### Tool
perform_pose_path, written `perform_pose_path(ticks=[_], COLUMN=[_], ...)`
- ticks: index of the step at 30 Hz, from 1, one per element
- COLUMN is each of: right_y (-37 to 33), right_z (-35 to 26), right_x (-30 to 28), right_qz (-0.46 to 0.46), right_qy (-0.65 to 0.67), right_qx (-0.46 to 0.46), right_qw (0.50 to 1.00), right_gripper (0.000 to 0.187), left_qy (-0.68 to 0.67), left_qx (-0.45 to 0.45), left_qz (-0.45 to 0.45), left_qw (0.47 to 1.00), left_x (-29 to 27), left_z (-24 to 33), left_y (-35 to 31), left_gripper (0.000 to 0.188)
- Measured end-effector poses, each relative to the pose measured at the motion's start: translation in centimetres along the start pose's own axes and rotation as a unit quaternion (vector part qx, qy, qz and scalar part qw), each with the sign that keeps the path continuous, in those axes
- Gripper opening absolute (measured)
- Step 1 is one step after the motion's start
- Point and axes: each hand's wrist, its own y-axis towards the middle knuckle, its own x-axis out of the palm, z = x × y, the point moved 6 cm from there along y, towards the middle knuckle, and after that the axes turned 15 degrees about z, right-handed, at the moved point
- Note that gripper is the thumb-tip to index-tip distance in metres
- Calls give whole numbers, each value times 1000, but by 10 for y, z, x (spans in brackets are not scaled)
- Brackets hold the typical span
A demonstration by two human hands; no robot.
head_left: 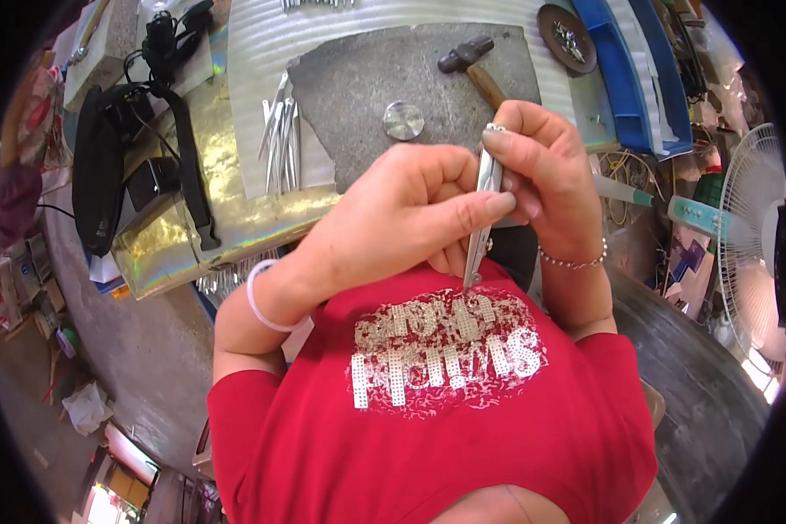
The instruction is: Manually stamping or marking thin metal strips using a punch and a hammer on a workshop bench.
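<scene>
Above my red shirt, both my hands grip a slim silver metal tool (478, 249), held nearly upright with its narrow end down. It looks made of long flat metal pieces laid together; its exact kind cannot be made out. My left hand (402, 205) is closed around its middle, thumb laid across it. My right hand (546, 162) pinches its upper end between thumb and fingers, where a small shiny part shows. Just beyond my hands, a round silver disc (403, 120) sits on a grey stone slab (358, 87). A hammer (476, 70) with a wooden handle lies on the slab's right side.
Left of the slab lies a bundle of slim silver metal pieces (279, 144). A brown dish (548, 31) of small metal parts and a blue tray (616, 87) stand far right. A black strapped device (105, 166) rests at left; a fan (751, 253) stands right.
</scene>
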Motion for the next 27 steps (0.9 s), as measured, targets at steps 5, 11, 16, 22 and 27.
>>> perform_pose_path(ticks=[5, 11, 16, 22, 27], right_y=[9, 10, 12, 13, 46], right_z=[15, 25, 25, 2, -61], right_x=[-5, -9, -13, -24, -98], right_qz=[1, 19, 31, 52, 147], right_qy=[44, 73, 76, 0, -278], right_qx=[52, 65, 58, -31, -214], right_qw=[998, 995, 995, 998, 925], right_gripper=[14, 15, 16, 16, 18], left_qy=[-12, -43, -24, 19, -58], left_qx=[-63, -98, -104, -48, 97], left_qz=[0, -20, -24, -6, 120], left_qw=[998, 994, 994, 999, 986], left_x=[-3, -2, -1, 0, -13], left_z=[-6, -9, -7, -1, 9], left_y=[8, 13, 20, 23, 5], left_gripper=[22, 22, 22, 20, 10])
